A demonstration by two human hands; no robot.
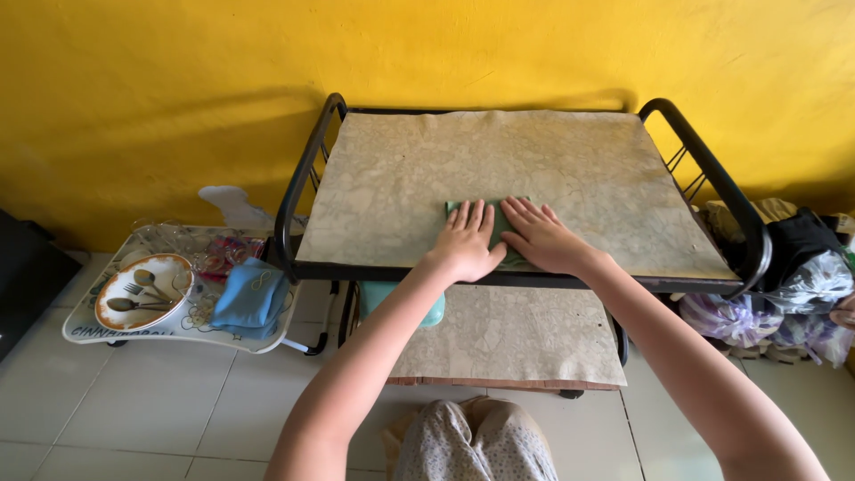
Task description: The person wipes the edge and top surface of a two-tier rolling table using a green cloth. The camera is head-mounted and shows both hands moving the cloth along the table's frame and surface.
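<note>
Both hands lay flat, fingers spread, on a green cloth. The left hand and right hand covered most of it, gripping nothing.

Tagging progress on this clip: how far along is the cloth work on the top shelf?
Done: the green cloth already looks like a small, flat, folded pad near the front edge of the top shelf. In hand: the left hand and right hand both press flat on it, fingers spread. Left: a blue cloth sits bunched and untouched on the small tray table beside the plate.
</note>
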